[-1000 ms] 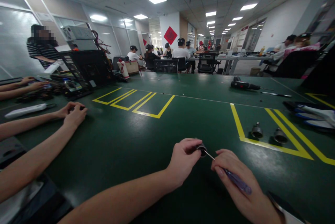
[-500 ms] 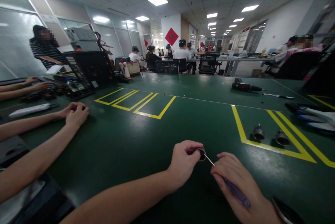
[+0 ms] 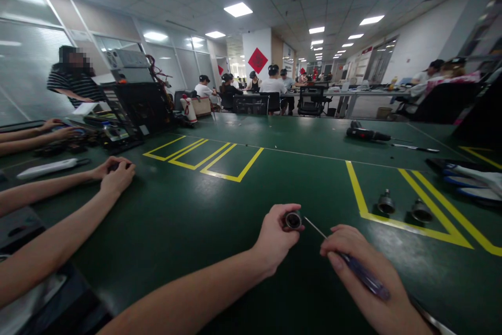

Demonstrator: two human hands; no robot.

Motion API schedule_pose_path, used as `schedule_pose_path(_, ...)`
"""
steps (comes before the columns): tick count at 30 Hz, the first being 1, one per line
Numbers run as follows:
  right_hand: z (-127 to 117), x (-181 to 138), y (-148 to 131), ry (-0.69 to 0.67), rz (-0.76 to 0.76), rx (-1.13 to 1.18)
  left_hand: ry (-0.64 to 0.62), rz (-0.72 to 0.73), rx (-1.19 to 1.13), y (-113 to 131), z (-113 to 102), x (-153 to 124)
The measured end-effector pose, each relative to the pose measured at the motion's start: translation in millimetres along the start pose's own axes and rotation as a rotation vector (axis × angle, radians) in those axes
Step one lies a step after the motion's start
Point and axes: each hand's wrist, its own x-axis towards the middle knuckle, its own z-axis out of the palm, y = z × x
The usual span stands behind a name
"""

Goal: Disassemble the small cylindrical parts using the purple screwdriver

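Note:
Between the thumb and fingers of my left hand (image 3: pixel 274 233) is a small round metal part (image 3: pixel 293 220), hollow, its dark open end turned toward me. My right hand (image 3: pixel 358 256) is closed around the purple see-through handle of a screwdriver (image 3: pixel 366 278). The thin shaft points up and left, its tip just to the right of the metal part and apart from it. Two similar metal parts, a left one (image 3: pixel 386 202) and a right one (image 3: pixel 421 211), stand on the green table (image 3: pixel 204 251), inside yellow tape lines at the right.
Beyond the tape lie a power drill (image 3: pixel 368 132) and a thin pen-like tool (image 3: pixel 415 147). Gloves (image 3: pixel 474 181) rest at the right edge. On the left, a co-worker's hands (image 3: pixel 115 173) hold a small dark thing, near a white power strip (image 3: pixel 47 168).
The screwdriver tip has come out of the metal part, and my right hand has drawn slightly right. My left hand has turned the part's open end toward me.

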Motion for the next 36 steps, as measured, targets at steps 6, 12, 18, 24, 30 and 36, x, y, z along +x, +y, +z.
schedule_pose_path(6,-8.8,10.6,-0.2,-0.026,0.239,0.201,0.058,0.037,0.231,-5.5,-3.8,6.6)
schedule_pose_path(12,-3.2,4.0,15.5,0.002,0.491,0.444,-0.051,0.215,0.607,3.9,-12.0,28.1)
schedule_pose_path(18,3.1,2.2,30.3,0.077,0.524,0.552,-0.104,0.485,0.946,5.6,-7.1,58.8)
schedule_pose_path(24,3.9,2.3,36.1,0.028,0.551,0.542,-0.228,0.337,0.718,-8.4,-5.6,77.9)
schedule_pose_path(30,2.8,1.8,31.4,-0.069,0.552,0.438,-0.379,0.443,0.764,-3.6,-7.3,77.5)
schedule_pose_path(36,3.3,5.9,24.6,-0.109,0.538,0.257,-0.425,0.552,0.896,-4.6,-7.6,76.8)
